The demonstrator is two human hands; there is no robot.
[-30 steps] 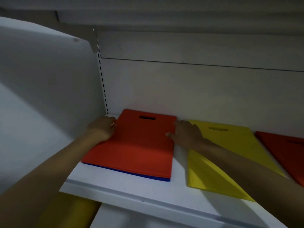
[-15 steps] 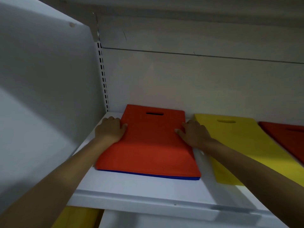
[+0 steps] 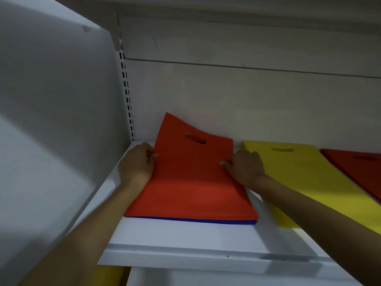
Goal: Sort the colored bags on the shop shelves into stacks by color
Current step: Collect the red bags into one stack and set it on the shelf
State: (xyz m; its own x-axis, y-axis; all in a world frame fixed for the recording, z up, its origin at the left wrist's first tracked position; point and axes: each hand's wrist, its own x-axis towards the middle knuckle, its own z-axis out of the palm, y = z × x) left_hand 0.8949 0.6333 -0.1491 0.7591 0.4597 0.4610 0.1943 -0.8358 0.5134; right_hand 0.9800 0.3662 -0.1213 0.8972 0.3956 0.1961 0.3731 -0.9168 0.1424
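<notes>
Dim white shelf (image 3: pixel 185 236), perhaps metal

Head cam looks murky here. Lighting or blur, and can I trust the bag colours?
Head view: mostly lighting, dim and uneven; shadow darkens the far half of the top red bag, its near half brighter. Head view: the blue bag edge beneath reads clearly; the yellow bag and far-right red bag look soft, colours readable.

A red bag (image 3: pixel 191 182) with a cut-out handle lay on a blue bag (image 3: pixel 191 221) on the shelf (image 3: pixel 185 238), its far left corner lifted. Right of it lay a yellow bag (image 3: pixel 305 178), then a second red bag (image 3: pixel 358 168).
</notes>
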